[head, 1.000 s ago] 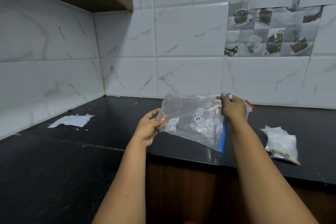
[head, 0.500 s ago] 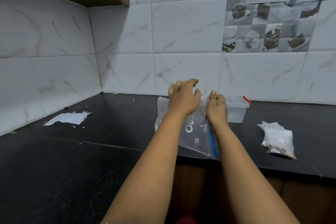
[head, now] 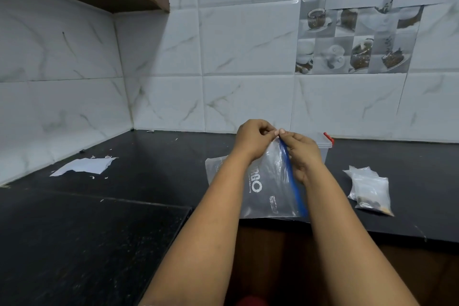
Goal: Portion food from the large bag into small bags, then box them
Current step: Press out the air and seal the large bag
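While white letters reading "RGO" are showing on the large bag [head: 270, 181], its blue zip end is being pinched by the left hand [head: 250, 138] and right hand [head: 299, 154].

Dim, even indoor light, soft focus throughout, wide-angle bending at the edges.

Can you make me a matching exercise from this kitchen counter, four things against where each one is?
1. large clear zip bag with blue seal strip
2. torn white paper sheet
3. small filled clear plastic bags
4. clear plastic box with red clip

A. behind the right hand
B. far left
C. pinched by both hands
D. far right

Pairs: 1-C, 2-B, 3-D, 4-A
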